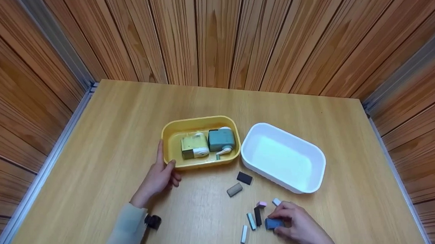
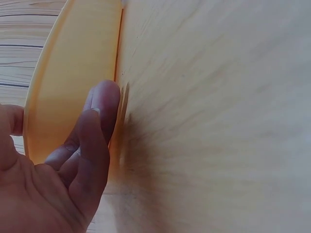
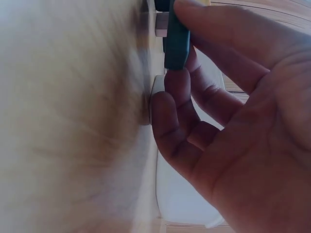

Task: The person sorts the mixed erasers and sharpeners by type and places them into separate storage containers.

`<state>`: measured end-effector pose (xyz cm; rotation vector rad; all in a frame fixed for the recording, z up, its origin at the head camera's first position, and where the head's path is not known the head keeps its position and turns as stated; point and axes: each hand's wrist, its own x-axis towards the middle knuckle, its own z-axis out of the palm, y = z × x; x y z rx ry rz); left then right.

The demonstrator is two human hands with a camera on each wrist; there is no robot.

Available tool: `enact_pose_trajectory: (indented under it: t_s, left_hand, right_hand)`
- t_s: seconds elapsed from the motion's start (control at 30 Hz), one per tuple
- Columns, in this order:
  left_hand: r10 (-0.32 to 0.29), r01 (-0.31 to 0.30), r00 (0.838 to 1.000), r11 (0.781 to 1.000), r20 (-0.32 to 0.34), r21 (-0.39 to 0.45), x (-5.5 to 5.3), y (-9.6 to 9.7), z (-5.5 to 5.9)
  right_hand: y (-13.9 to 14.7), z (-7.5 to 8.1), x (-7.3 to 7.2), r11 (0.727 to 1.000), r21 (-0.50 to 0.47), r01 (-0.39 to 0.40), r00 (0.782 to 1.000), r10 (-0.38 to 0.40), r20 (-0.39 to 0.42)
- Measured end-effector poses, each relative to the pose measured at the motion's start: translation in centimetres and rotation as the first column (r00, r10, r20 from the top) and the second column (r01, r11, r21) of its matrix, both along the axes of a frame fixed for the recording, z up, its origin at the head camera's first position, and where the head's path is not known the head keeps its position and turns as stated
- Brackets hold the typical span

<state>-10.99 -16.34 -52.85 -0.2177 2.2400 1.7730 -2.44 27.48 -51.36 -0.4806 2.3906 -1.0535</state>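
My left hand (image 1: 160,176) rests against the near left corner of a yellow tray (image 1: 171,125). Its index finger lies straight along the left wall, and the thumb tip is at the rim. The left wrist view has the other fingers, loosely bent, by the outer wall. Inside the tray lie two crank pencil sharpeners, one pale yellow (image 1: 192,143) and one teal (image 1: 221,138). At the front right, my right hand (image 1: 301,224) pinches a small blue block (image 1: 273,223) between thumb and fingers. In the right wrist view that block (image 3: 177,46) looks dark teal, close over the table.
A white tray (image 1: 320,163) stands right of the yellow one. Several small blocks lie before the trays: black (image 1: 244,178), grey (image 1: 234,190), dark upright (image 1: 257,216), pink (image 1: 261,204), light blue (image 1: 251,221) and white (image 1: 244,234). Wood-panelled walls enclose the table (image 1: 130,107).
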Motion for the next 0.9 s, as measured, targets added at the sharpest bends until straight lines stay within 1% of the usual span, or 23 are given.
enact_pose_trajectory:
  t_s: [0.13,0.2,0.33,0.43,0.67,0.9]
  left_hand:
    - [0.001,-0.001,1.0,1.0,0.011,-0.002,0.0,0.0,0.0]
    - [0.0,0.0,1.0,1.0,0.013,-0.006,0.0,0.0,0.1]
    - [-0.004,0.004,1.0,1.0,-0.012,-0.007,0.1,0.1,0.1]
    - [-0.001,0.001,0.999,1.0,-0.033,-0.002,0.1,0.1,0.0]
    - [0.013,-0.012,1.0,0.999,-0.006,0.031,0.2,0.1,-0.3]
    - [0.0,0.0,1.0,0.999,0.008,0.043,0.2,0.0,-0.1]
  right_hand:
    - [0.2,0.2,0.0,0.999,-0.041,0.024,0.999,-0.023,0.028]
    - [0.3,0.2,0.0,0.998,-0.057,0.031,0.999,-0.03,0.022]
    - [0.5,0.3,0.3,0.994,-0.109,0.018,0.997,-0.025,-0.067]
    - [0.7,0.3,0.5,0.992,-0.129,0.014,0.991,-0.031,-0.132]
    - [1.0,0.6,0.3,0.988,-0.138,0.064,0.994,-0.075,-0.078]
    - [0.8,1.4,0.0,0.974,-0.215,0.066,0.989,-0.092,-0.113]
